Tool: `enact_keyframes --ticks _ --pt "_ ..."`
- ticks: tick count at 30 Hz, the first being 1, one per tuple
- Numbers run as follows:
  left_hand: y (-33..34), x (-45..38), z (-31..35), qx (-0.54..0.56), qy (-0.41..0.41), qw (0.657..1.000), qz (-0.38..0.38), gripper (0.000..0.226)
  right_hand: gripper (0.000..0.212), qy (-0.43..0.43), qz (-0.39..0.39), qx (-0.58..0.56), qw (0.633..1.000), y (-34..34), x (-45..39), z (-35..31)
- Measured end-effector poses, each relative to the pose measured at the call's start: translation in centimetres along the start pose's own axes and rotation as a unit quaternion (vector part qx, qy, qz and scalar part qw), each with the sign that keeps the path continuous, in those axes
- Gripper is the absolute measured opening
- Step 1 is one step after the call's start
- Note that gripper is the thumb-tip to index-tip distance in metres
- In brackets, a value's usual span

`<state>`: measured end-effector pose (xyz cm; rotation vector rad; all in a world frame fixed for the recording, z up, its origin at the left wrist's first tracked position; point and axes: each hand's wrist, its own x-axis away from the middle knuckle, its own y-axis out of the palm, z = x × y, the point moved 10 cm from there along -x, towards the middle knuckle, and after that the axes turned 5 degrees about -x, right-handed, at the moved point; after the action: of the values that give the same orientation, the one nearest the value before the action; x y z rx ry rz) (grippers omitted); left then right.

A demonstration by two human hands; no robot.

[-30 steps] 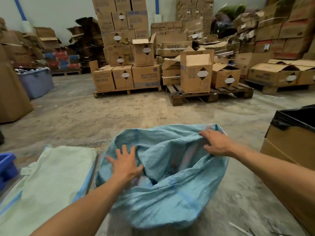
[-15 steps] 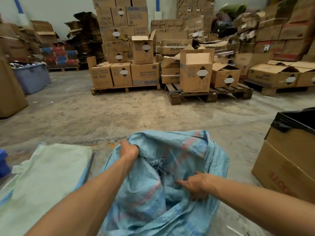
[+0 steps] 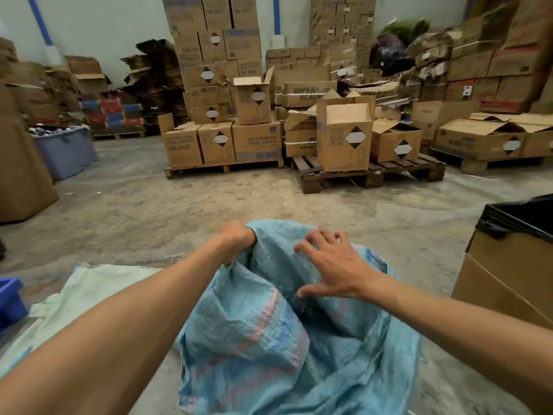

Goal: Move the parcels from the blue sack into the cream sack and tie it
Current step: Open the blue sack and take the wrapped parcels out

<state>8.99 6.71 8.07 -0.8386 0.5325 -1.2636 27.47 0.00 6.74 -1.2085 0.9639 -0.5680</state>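
The blue sack (image 3: 287,339) lies crumpled on the concrete floor (image 3: 179,211) right in front of the person, its lower part cut off by the bottom edge of the view. The left hand (image 3: 238,239) has its fingers curled round a bunched fold at the sack's far rim and grips it. The right hand (image 3: 329,265) is spread, fingers apart and lightly bent, lying on the cloth just beside the left; it pinches nothing. No parcels can be seen; the folds hide whatever is inside.

The cream sack (image 3: 86,298) lies flat on the floor just left of the blue one, partly covered by the left forearm and cut off at the lower left. A blue crate (image 3: 10,301) pokes in at the left edge. At right stands a carton with a black liner (image 3: 514,259), near the sack, cut off by the frame.

Beyond the sacks the floor is open up to two pallets (image 3: 368,172) of stacked boxes (image 3: 218,85). A grey tub (image 3: 65,151) sits far left; its contents are too small to make out.
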Motion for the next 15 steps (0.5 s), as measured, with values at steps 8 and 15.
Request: enact_keyframes --ticks 8,15 --pt "-0.4 1.3 2.3 0.104 0.076 0.976 -0.176 0.015 0.114 0.216 -0.063 -0.195 0.955 7.1 0.7 2.1" --pt "-2.9 -0.9 -2.0 -0.257 0.208 0.944 -0.005 0.061 0.027 0.361 0.044 -0.578 0.73 2.5 -0.4 11.4"
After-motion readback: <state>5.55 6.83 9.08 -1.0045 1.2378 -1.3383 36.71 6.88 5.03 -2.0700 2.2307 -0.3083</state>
